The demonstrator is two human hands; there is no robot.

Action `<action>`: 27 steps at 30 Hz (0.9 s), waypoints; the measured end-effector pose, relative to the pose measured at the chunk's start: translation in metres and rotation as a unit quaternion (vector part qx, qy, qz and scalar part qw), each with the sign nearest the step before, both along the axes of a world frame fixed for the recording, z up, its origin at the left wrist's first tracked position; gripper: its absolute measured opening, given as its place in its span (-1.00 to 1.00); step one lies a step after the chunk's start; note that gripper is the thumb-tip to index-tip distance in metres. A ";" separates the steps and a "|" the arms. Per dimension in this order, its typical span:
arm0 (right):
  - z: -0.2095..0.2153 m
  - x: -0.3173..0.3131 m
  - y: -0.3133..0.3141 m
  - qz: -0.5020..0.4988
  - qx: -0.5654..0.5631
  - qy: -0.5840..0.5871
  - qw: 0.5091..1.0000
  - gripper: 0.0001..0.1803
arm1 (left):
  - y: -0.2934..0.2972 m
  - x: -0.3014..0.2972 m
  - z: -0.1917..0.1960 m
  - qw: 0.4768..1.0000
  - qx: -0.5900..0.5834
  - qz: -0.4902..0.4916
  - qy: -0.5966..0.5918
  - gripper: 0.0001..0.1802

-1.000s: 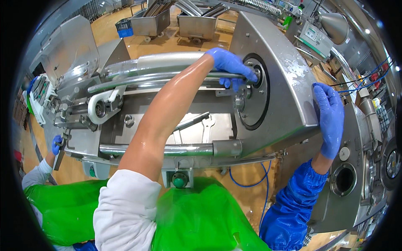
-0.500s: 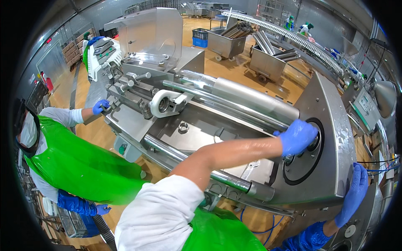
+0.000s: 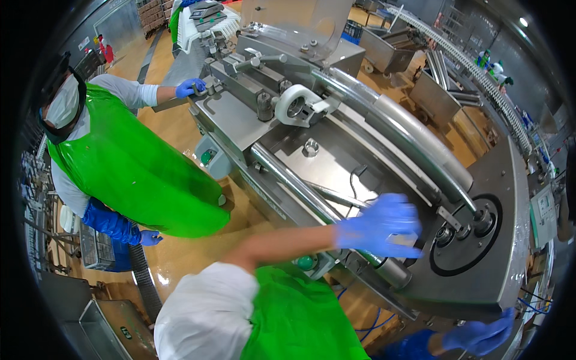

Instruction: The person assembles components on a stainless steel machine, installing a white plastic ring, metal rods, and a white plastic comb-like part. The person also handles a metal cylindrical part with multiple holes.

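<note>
My left hand (image 3: 381, 225), in a blue glove and smeared by motion, hovers over the trough of a large stainless steel machine (image 3: 510, 198). Its thumb and fingers look apart, with nothing visibly held. To its right, the machine's end plate carries a round disc with a black rim (image 3: 441, 273), metal fittings (image 3: 444, 235) and the end of a long bar (image 3: 420, 159). At the lower right, my right hand (image 3: 480, 337), also blue-gloved and blurred, is below the end plate's lower edge with fingers stretched out. Whether it touches the machine I cannot tell.
A co-worker in a green apron (image 3: 138, 162) stands at the left, one gloved hand (image 3: 190, 88) on a machine handle. A white ring-shaped part (image 3: 294, 106) sits mid-machine. Metal carts (image 3: 390, 51) stand behind. A blue hose (image 3: 378, 321) lies on the floor below.
My left hand has come off the disc's fittings and moved left over the trough. My right hand has dropped from the end plate's side. The view has shifted, so the machine appears turned.
</note>
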State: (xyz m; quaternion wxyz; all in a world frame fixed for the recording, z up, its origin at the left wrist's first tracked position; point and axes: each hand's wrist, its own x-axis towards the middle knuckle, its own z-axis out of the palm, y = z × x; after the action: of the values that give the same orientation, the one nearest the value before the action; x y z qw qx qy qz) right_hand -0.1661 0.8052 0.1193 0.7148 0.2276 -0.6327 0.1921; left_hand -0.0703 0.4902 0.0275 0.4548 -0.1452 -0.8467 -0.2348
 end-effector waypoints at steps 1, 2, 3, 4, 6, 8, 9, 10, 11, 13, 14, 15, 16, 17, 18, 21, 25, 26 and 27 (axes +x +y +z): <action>-0.026 0.019 -0.017 0.378 -0.103 -0.112 0.913 -0.62 | -0.026 0.053 -0.026 0.995 0.090 -0.036 -0.008 -0.65; -0.040 0.044 -0.053 0.393 -0.016 -0.174 0.903 -0.68 | -0.048 0.103 -0.032 0.955 0.274 -0.063 -0.091 -0.62; -0.057 0.067 -0.095 0.423 0.073 -0.239 0.871 -0.73 | -0.068 0.166 -0.039 0.872 0.470 -0.053 -0.126 -0.56; -0.077 0.085 -0.131 0.390 0.117 -0.366 0.837 -0.83 | -0.087 0.195 -0.058 0.868 0.494 -0.043 -0.016 -0.57; -0.118 0.079 -0.206 0.426 0.262 -0.454 0.737 -0.73 | -0.115 0.231 -0.071 0.845 0.526 -0.074 0.068 -0.56; -0.162 0.064 -0.271 0.399 0.379 -0.489 0.677 -0.61 | -0.123 0.258 -0.079 0.851 0.518 -0.037 -0.081 -0.53; -0.180 0.056 -0.293 0.344 0.447 -0.517 0.644 -0.59 | -0.123 0.264 -0.092 0.855 0.474 0.021 -0.207 -0.52; -0.208 0.040 -0.312 0.342 0.431 -0.529 0.646 -0.57 | -0.120 0.264 -0.098 0.844 0.489 0.000 -0.221 -0.55; -0.221 0.025 -0.328 0.344 0.418 -0.539 0.646 -0.56 | -0.119 0.265 -0.103 0.833 0.502 -0.017 -0.232 -0.56; -0.210 0.014 -0.360 0.133 0.586 -0.482 0.637 -0.57 | -0.130 0.298 -0.107 0.776 0.562 0.015 -0.288 -0.64; -0.228 -0.008 -0.355 0.110 0.622 -0.496 0.595 -0.67 | -0.139 0.312 -0.109 0.744 0.587 0.021 -0.319 -0.68; -0.231 -0.011 -0.360 0.095 0.630 -0.516 0.573 -0.70 | -0.150 0.334 -0.121 0.739 0.590 0.043 -0.322 -0.70; -0.234 -0.010 -0.367 0.080 0.636 -0.534 0.551 -0.73 | -0.166 0.357 -0.136 0.735 0.592 0.067 -0.322 -0.72; -0.239 -0.011 -0.367 0.059 0.664 -0.488 0.564 -0.71 | -0.180 0.377 -0.145 0.730 0.597 0.094 -0.320 -0.74; -0.241 -0.008 -0.365 0.043 0.660 -0.492 0.566 -0.74 | -0.193 0.392 -0.144 0.697 0.608 0.142 -0.353 -0.74; -0.254 -0.024 -0.335 0.092 0.541 -0.487 0.680 -0.88 | -0.224 0.418 -0.150 0.713 0.578 0.162 -0.364 -0.70; -0.206 -0.023 -0.306 0.088 0.513 -0.416 0.746 -0.90 | -0.258 0.431 -0.125 0.751 0.515 0.150 -0.386 -0.64; -0.191 -0.014 -0.298 0.078 0.496 -0.398 0.768 -0.89 | -0.265 0.429 -0.122 0.774 0.487 0.154 -0.375 -0.66; -0.176 -0.005 -0.292 0.068 0.480 -0.379 0.788 -0.88 | -0.272 0.425 -0.121 0.796 0.459 0.158 -0.363 -0.67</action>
State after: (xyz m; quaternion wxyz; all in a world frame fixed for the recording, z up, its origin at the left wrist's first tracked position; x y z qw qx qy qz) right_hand -0.1713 0.5137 -0.0569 0.2014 0.4925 -0.8465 -0.0170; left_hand 0.3544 0.2185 -0.0931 0.1583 0.3121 -0.7539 -0.5561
